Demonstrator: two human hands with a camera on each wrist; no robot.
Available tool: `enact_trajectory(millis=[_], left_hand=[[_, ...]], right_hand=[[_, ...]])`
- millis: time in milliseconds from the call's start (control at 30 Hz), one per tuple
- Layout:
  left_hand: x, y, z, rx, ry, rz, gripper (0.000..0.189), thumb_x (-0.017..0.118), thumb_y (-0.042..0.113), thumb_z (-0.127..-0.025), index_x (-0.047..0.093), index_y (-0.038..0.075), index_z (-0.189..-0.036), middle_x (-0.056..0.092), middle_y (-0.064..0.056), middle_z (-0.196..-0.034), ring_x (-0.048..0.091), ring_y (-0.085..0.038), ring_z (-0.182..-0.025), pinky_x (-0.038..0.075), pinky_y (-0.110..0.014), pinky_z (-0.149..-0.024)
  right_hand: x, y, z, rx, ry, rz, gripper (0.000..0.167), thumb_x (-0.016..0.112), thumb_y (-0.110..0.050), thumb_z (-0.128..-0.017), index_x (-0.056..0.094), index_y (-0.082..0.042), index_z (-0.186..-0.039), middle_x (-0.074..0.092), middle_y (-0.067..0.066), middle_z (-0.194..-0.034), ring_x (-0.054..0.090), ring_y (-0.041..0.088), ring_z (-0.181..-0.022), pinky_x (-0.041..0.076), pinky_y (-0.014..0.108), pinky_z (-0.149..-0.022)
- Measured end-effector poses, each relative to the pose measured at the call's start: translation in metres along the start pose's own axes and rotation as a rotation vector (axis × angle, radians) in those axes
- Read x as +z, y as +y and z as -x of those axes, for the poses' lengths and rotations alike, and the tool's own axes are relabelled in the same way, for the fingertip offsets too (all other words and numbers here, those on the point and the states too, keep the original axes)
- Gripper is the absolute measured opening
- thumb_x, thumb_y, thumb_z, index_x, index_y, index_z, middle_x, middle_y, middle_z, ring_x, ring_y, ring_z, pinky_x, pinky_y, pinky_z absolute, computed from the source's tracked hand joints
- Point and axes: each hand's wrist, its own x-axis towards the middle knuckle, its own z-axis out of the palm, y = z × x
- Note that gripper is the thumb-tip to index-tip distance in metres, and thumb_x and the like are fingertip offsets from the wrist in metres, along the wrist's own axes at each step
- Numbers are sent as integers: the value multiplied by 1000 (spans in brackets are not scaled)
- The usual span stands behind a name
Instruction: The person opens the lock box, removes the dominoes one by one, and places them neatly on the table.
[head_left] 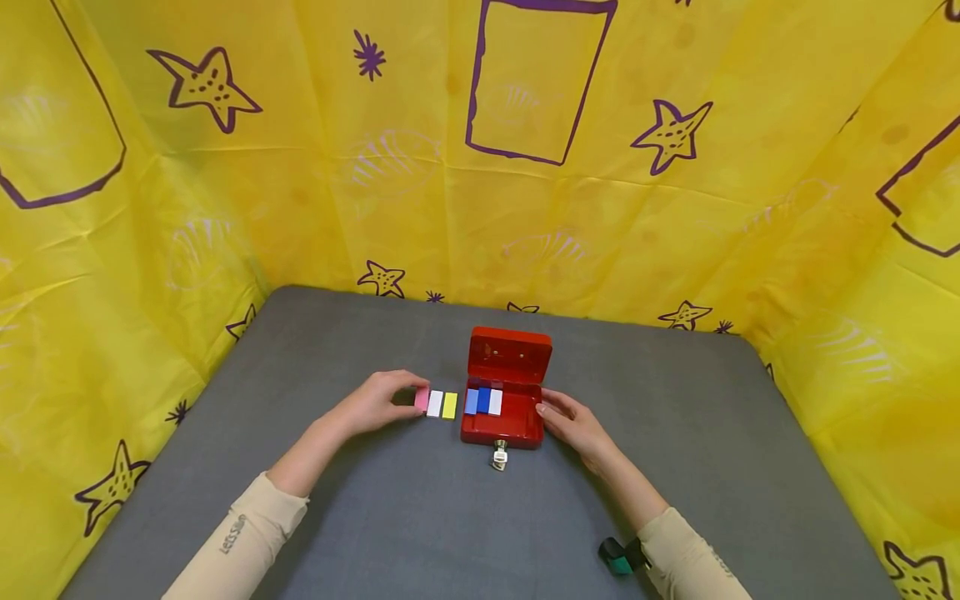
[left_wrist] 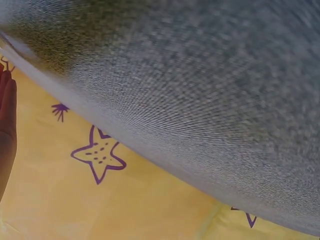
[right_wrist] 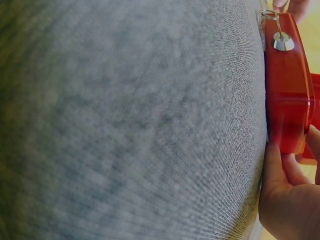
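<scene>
A red metal cash box (head_left: pixel 501 435) stands on the table with its lid (head_left: pixel 510 354) raised. Inside, along its left part, lie a light blue block (head_left: pixel 471 402), a dark blue block (head_left: pixel 483 401) and a white block (head_left: pixel 496 402). Left of the box, a yellow block (head_left: pixel 449 406), another white block (head_left: pixel 435 403) and a pink block (head_left: pixel 422 399) form a row. My left hand (head_left: pixel 382 403) pinches the pink one by its ends between thumb and fingers. My right hand (head_left: pixel 573 422) grips the box's right wall, thumb at the rim; the right wrist view shows its fingers (right_wrist: pixel 272 167) against the side.
Keys (head_left: pixel 499 457) hang from the lock (right_wrist: pixel 283 42) on the box's front. A dark strap with a green part (head_left: pixel 619 563) is at the right sleeve. Grey cloth (head_left: pixel 420 517) covers the table, and yellow patterned curtains (head_left: pixel 405 200) enclose it.
</scene>
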Motion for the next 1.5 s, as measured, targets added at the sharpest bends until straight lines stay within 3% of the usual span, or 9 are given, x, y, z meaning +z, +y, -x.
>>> enact_trajectory(millis=[300,533,1500], left_hand=[[-2,-4,1,-8,-27,-20,42,76,15,-85,65,0,-123,66,-9,-117,60,-25,-104,50,-44,-94],[-1,-6,2,30,-20,-41,39,76,11,-85,65,-2,-120,66,-12,-115,61,-28,-103,50,-46,-93],[7,-7,0,20,-56,-41,39,73,10,-87,63,-2,-123,65,-13,-118,59,-27,-105,49,-46,-95]], right_hand=[[-1,-1,0,-1,6,17,56,66,-28,-94,48,-7,-142,55,17,-137,56,29,-120,47,38,-96],[-1,0,0,7,7,23,56,66,-28,-94,48,-7,-142,54,17,-137,56,29,-121,47,38,-97],[0,1,-1,1,9,-2,53,67,-25,-93,50,-7,-140,56,16,-136,57,28,-119,48,37,-96]])
